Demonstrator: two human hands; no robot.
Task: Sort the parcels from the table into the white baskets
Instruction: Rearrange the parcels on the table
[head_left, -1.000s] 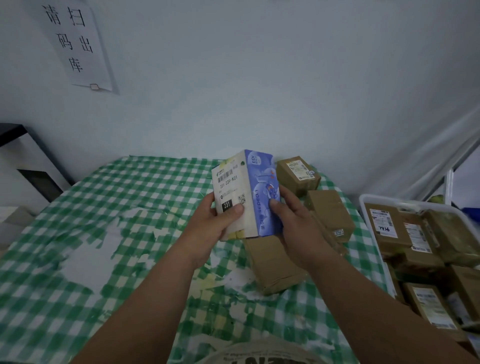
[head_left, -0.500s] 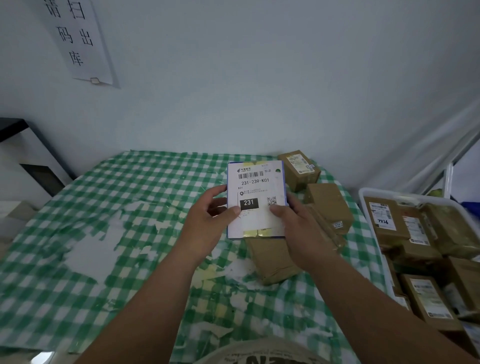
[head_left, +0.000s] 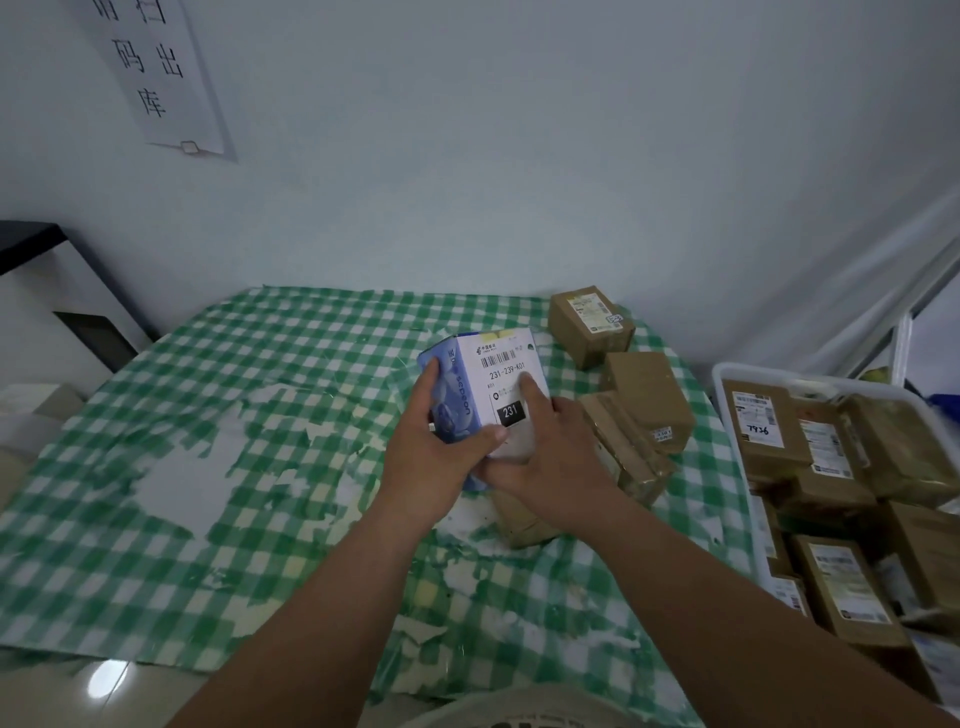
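In the white basket, brown parcels lie.

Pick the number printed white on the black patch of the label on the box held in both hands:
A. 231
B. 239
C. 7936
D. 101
A: the black patch on the white label of the blue box, held by the left hand and right hand, reads 231.

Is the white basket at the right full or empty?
Nearly full: brown labelled parcels crowd the white basket up to its rim.
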